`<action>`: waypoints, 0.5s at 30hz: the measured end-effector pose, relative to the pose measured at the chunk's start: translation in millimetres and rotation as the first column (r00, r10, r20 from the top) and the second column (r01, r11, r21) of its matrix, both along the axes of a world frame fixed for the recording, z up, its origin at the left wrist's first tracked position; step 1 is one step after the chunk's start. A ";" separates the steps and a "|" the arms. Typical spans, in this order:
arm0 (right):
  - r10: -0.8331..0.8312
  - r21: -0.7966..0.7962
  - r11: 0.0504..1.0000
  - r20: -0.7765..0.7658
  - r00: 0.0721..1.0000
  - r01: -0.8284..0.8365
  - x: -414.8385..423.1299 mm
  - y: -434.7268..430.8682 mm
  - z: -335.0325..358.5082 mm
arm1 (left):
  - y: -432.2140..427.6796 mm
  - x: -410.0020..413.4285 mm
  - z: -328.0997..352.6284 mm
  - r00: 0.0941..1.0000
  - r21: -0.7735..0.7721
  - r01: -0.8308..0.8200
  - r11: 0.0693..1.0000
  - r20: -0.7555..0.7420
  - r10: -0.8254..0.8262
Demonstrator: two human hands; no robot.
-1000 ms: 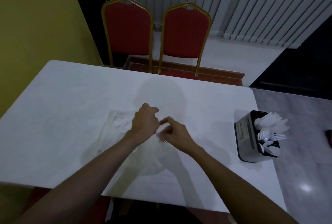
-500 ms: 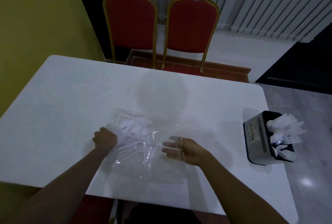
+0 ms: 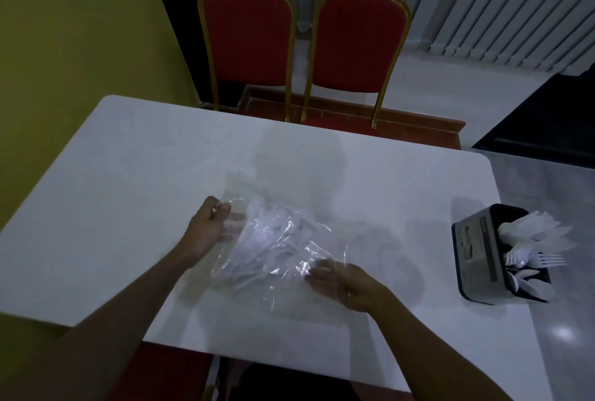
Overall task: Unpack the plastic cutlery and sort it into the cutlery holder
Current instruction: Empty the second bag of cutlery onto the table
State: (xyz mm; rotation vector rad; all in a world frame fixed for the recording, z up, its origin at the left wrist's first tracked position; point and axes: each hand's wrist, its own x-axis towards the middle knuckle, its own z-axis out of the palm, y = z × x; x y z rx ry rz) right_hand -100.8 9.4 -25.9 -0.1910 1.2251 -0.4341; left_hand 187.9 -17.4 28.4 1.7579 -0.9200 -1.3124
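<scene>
The bag [image 3: 277,252] lies between both hands; left hand [image 3: 209,230] pinches its far-left edge, right hand [image 3: 344,281] spread flat on its near-right edge.

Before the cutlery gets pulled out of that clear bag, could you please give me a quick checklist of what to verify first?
1. Bag secured: ok. The left hand grips the far-left edge of the clear plastic bag, and the right hand rests on its near-right side.
2. Bag opened: cannot tell. The film is crumpled and no opening shows clearly.
3. Cutlery contained: ok. The white plastic cutlery lies bunched inside the film; none seems loose on the table.
4. Holder within reach: ok. The black cutlery holder stands at the table's right edge.
5. Room in the holder: cannot tell. It already holds white forks and other pieces.
</scene>
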 end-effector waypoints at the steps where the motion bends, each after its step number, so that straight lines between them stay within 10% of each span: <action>1: 0.014 -0.006 1.000 0.005 1.000 -0.014 -0.4 0.3 1.6 | -2.0 -5.9 8.7 0.998 -0.053 -0.041 0.998 -0.054 0.038; 5: 0.018 -0.009 1.000 -0.032 0.999 -0.018 -4.1 -6.1 0.8 | -9.3 -19.3 33.9 0.971 -0.005 -0.111 0.994 -0.214 0.107; 11: -0.005 -0.066 0.998 -0.335 0.942 -0.019 3.0 -12.7 -20.4 | -12.5 -27.4 35.8 0.957 0.104 0.286 0.953 0.015 -0.289; 15: -0.053 -0.039 0.998 -0.239 0.970 0.045 14.3 -20.4 -21.2 | -9.6 -32.3 36.1 0.932 0.184 0.340 0.922 0.065 -0.356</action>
